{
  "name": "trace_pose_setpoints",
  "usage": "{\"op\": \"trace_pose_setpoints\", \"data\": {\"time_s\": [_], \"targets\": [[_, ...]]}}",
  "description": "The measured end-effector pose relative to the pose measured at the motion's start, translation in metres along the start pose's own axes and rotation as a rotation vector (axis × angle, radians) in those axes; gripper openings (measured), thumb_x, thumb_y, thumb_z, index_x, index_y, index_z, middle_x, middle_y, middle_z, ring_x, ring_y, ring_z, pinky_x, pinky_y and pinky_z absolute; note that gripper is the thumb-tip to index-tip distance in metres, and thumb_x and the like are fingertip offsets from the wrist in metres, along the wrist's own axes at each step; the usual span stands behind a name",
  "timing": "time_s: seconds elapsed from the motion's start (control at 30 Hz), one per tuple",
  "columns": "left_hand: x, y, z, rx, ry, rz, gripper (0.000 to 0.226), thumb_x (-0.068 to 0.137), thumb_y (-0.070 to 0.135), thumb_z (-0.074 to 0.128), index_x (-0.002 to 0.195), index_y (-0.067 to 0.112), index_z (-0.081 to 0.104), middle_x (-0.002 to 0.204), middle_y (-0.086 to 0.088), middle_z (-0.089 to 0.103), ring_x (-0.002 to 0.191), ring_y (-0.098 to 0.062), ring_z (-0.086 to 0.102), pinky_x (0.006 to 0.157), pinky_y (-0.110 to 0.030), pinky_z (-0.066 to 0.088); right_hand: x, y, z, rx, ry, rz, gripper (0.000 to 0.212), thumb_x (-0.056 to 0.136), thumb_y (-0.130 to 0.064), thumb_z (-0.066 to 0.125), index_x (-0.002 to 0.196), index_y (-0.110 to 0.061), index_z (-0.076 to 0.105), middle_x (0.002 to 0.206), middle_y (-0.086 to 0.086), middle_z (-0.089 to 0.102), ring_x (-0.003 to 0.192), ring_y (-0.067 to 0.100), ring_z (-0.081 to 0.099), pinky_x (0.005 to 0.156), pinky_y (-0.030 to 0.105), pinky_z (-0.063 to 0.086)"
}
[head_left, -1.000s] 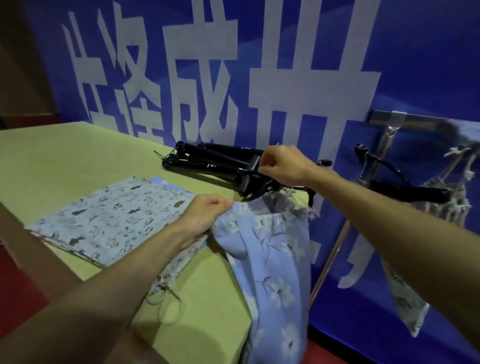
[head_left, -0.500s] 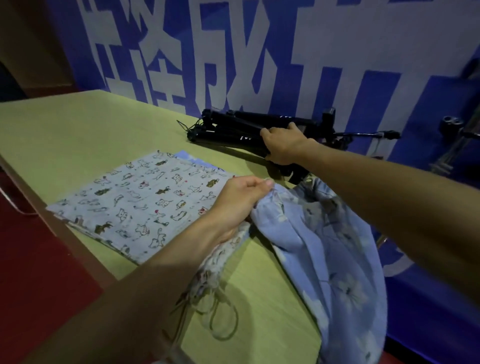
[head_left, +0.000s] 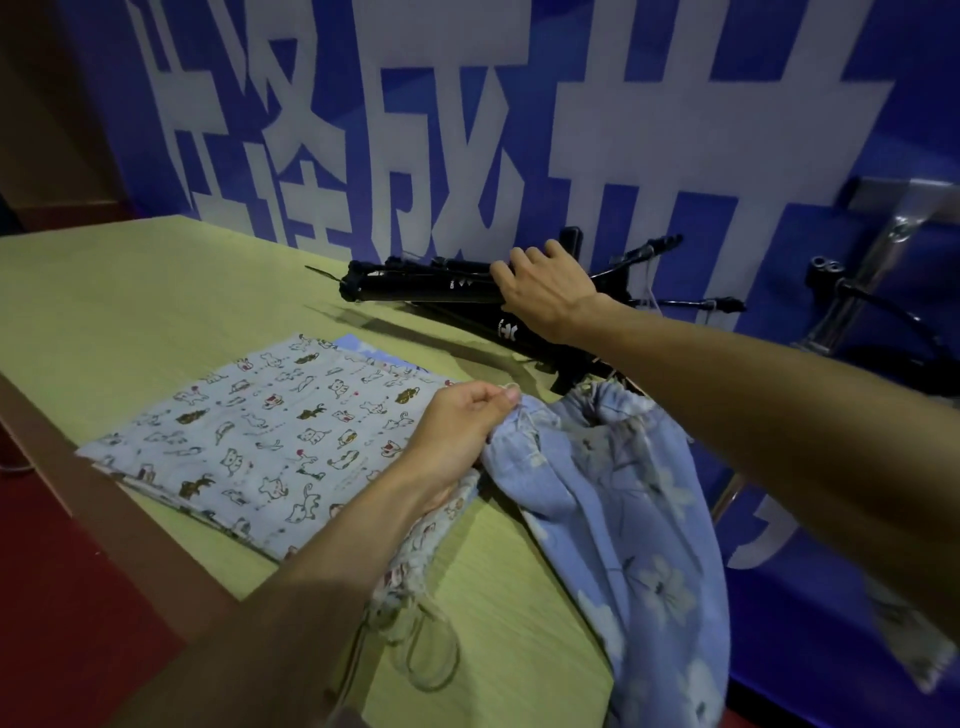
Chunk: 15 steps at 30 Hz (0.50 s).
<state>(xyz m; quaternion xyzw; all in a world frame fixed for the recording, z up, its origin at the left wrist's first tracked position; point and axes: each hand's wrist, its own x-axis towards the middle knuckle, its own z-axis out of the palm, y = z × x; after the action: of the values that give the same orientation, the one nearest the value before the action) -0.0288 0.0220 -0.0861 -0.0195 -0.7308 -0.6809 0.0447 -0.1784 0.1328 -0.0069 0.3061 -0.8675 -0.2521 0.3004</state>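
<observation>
Green worktop (head_left: 156, 312) spreads wide leftward; over its right edge hangs one floral bag (head_left: 634, 519), pinched at the mouth by the left hand (head_left: 462, 436), while the right hand (head_left: 545, 291) grips one folded tripod (head_left: 415, 292).

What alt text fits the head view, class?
A right hand grips a folded black tripod on a yellow-green table while the left hand pinches the rim of a blue floral drawstring bag beside a cat-print bag.
</observation>
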Motion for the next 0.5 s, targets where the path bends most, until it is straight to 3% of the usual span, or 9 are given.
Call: {"op": "trace_pose_setpoints", "data": {"time_s": [0.13, 0.27, 0.33, 0.5], "targets": [[-0.001, 0.003, 0.0, -0.008, 0.005, -0.027, 0.022, 0.095, 0.022, 0.059, 0.085, 0.007, 0.071, 0.084, -0.013, 0.074, 0.079, -0.025, 0.069, 0.086, -0.042, 0.053, -0.006, 0.01, -0.03, 0.077, 0.075, 0.02, 0.033, 0.097, -0.029, 0.047, 0.12, -0.005, 0.046, 0.113, 0.016, 0.056, 0.097, 0.033, 0.058, 0.085, 0.042, 0.038], [-0.001, 0.015, 0.004, -0.035, 0.013, -0.097, 0.026, 0.097, 0.022, 0.055, 0.078, 0.011, 0.069, 0.072, -0.004, 0.072, 0.071, -0.018, 0.065, 0.077, -0.031, 0.051, -0.031, 0.027, -0.062, 0.205, 0.118, 0.112, 0.034, 0.09, -0.028, 0.054, 0.114, -0.004, 0.047, 0.108, 0.014, 0.058, 0.086, 0.034, 0.06, 0.067, 0.04, 0.04], [-0.002, 0.026, 0.008, -0.106, 0.023, -0.124, 0.026, 0.098, 0.019, 0.053, 0.078, 0.012, 0.068, 0.066, 0.001, 0.072, 0.068, -0.014, 0.065, 0.071, -0.027, 0.051, -0.05, 0.038, -0.076, 0.297, 0.117, 0.207, 0.038, 0.086, -0.031, 0.059, 0.111, -0.005, 0.045, 0.104, 0.013, 0.058, 0.081, 0.035, 0.059, 0.06, 0.039, 0.04], [-0.014, 0.071, 0.032, -0.235, 0.02, -0.102, 0.024, 0.099, 0.015, 0.051, 0.081, 0.008, 0.066, 0.067, -0.002, 0.07, 0.062, -0.012, 0.065, 0.06, -0.021, 0.054, -0.108, 0.078, -0.107, 0.567, 0.156, 0.563, 0.045, 0.075, -0.034, 0.067, 0.105, -0.009, 0.045, 0.086, 0.006, 0.053, 0.073, 0.03, 0.048, 0.061, 0.035, 0.034]]}}
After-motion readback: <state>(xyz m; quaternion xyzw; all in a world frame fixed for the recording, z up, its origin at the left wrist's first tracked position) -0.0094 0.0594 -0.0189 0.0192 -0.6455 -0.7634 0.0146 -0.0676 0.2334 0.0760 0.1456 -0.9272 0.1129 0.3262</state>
